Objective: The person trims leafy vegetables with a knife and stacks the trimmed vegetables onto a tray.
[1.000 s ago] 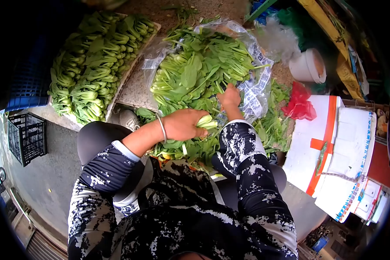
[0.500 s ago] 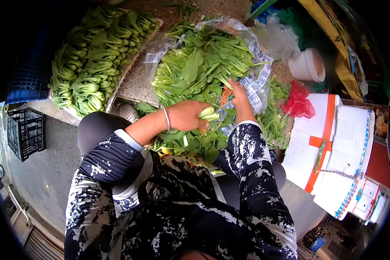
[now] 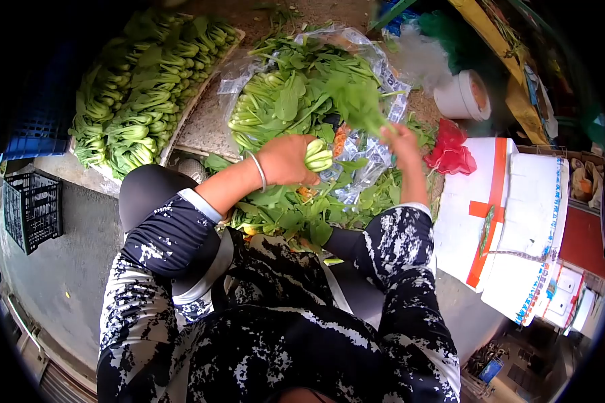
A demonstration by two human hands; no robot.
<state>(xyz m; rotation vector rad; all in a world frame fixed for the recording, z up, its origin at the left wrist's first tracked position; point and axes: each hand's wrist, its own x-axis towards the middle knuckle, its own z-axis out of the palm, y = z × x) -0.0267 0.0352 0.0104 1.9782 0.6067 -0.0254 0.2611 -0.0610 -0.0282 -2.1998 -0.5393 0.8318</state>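
Observation:
My left hand (image 3: 286, 161), with a bangle at the wrist, is closed round a small bunch of bok choy (image 3: 318, 156), pale stem ends facing right. To its right, my right hand (image 3: 403, 142) grips the stem end of a leafy green stalk (image 3: 357, 104), whose leaves are blurred by motion. Behind both hands a heap of loose bok choy (image 3: 265, 101) lies on a printed clear plastic bag (image 3: 395, 101). Loose leaves (image 3: 282, 211) are scattered below my left hand, close to my knees.
Bok choy in neat rows (image 3: 138, 111) fills a flat tray at the left. A black crate (image 3: 33, 209) stands on the ground beyond it. At the right are a white bucket (image 3: 462, 96), a red net bag (image 3: 452, 148) and white foam boxes (image 3: 474, 215) with orange tape.
My right hand has moved right and lifted the leafy stalk off the heap. My left hand stays nearly in place with its bunch. The view has shifted slightly.

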